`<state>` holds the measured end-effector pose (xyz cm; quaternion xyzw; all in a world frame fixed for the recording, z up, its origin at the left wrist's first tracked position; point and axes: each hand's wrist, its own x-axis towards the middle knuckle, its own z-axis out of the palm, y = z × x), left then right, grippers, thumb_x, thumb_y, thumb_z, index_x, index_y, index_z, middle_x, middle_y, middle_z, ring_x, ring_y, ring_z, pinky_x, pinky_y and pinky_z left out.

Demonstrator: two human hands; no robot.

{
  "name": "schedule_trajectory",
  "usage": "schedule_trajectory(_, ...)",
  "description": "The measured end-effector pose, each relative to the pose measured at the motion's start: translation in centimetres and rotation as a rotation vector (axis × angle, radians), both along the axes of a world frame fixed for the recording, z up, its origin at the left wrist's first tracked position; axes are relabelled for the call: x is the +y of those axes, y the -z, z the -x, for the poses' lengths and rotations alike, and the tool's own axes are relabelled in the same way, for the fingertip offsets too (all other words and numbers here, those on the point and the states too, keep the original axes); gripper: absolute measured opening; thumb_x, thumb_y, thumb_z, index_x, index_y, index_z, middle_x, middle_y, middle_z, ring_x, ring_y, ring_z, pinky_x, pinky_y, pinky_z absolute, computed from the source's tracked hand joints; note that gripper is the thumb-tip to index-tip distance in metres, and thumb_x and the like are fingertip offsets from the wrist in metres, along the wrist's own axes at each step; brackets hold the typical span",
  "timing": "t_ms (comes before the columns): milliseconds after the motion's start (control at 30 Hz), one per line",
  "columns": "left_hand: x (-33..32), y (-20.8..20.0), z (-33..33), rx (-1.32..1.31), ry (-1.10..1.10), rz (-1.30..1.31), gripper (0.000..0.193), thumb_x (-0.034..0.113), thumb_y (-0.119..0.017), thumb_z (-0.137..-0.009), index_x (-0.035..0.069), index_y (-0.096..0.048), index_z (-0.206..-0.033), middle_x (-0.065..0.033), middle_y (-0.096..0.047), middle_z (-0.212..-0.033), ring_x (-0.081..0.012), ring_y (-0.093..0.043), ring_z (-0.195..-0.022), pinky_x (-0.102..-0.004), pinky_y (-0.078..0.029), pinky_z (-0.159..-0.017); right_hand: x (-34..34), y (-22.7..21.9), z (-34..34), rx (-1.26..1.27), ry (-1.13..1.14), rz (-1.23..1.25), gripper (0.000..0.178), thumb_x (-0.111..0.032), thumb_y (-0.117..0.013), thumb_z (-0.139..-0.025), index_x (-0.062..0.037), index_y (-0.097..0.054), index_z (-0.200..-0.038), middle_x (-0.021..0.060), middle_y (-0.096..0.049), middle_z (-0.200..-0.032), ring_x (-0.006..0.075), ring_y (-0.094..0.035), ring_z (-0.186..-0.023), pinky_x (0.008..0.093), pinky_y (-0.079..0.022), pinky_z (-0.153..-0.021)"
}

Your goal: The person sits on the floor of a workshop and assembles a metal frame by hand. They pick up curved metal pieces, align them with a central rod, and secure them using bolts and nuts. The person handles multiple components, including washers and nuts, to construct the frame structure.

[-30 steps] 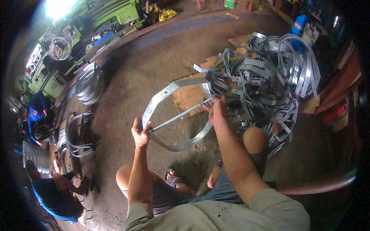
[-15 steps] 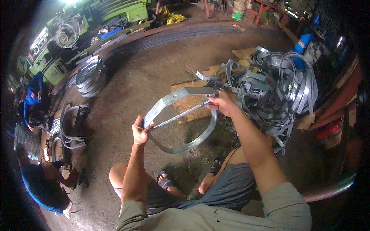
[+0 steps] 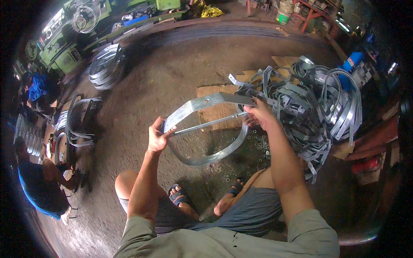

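A galvanized metal strap clamp (image 3: 189,109) is held up in front of my knees, its flat band bent into a loop with an angled far side and a rounded near side. A thin metal rod (image 3: 210,124) spans the loop from side to side. My left hand (image 3: 157,136) grips the left corner, thumb near the rod's end. At the right corner, my right hand (image 3: 260,115) pinches the band and rod end, partly hiding that joint. Beyond the loop, a flat piece of cardboard (image 3: 208,91) lies on the floor.
To the right rises a tangled pile of metal straps (image 3: 297,103). Loose nuts (image 3: 261,144) are scattered beside my foot. Stacked bands (image 3: 105,71) stand at far left, near a green machine (image 3: 60,56). Two other people, one a crouching co-worker (image 3: 41,187), are along the left edge.
The strap clamp has turned slightly, so its rod lies more level, and my right hand sits a little farther right. Both hands keep their grip. The whole view has shifted somewhat.
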<state>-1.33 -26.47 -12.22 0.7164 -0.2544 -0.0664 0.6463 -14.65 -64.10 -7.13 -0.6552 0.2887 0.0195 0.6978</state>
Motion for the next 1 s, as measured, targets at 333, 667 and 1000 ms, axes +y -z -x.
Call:
schedule_trajectory(333,-1.1,-0.2,0.2,-0.23,0.016,-0.133,0.033,0.011,-0.081,-0.076,0.0,-0.059,-0.097,-0.0035,-0.062,-0.086,-0.0115,-0.055,-0.08,-0.0275,-0.046,-0.073,0.4,2.6,0.0,-0.159,0.308,-0.222,0.035,-0.003,-0.055,-0.088,-0.0083,-0.05,-0.122,0.0157,-0.067,-0.091,0.0273,-0.07,-0.069,0.0327,-0.059,-0.052)
schedule_trajectory(667,-1.2,-1.7,1.0,-0.124,-0.038,-0.214,0.044,0.026,-0.085,-0.072,-0.001,-0.065,-0.1,-0.0024,-0.064,-0.087,-0.013,-0.056,-0.079,-0.0289,-0.046,-0.074,-0.4,2.6,1.5,-0.149,0.146,-0.199,0.045,-0.001,-0.053,-0.088,-0.0102,-0.042,-0.131,0.0164,-0.067,-0.093,0.0261,-0.069,-0.067,0.0341,-0.059,-0.054)
schedule_trajectory(1000,-0.9,-1.6,0.1,0.037,-0.052,-0.129,0.053,0.039,-0.085,-0.071,-0.001,-0.067,-0.1,-0.003,-0.066,-0.083,-0.0131,-0.057,-0.076,-0.03,-0.047,-0.069,-1.0,1.1,3.2,-0.099,-0.081,-0.156,0.046,-0.011,-0.063,-0.089,-0.0094,-0.039,-0.129,0.0136,-0.065,-0.081,0.0221,-0.067,-0.063,0.0326,-0.054,-0.049)
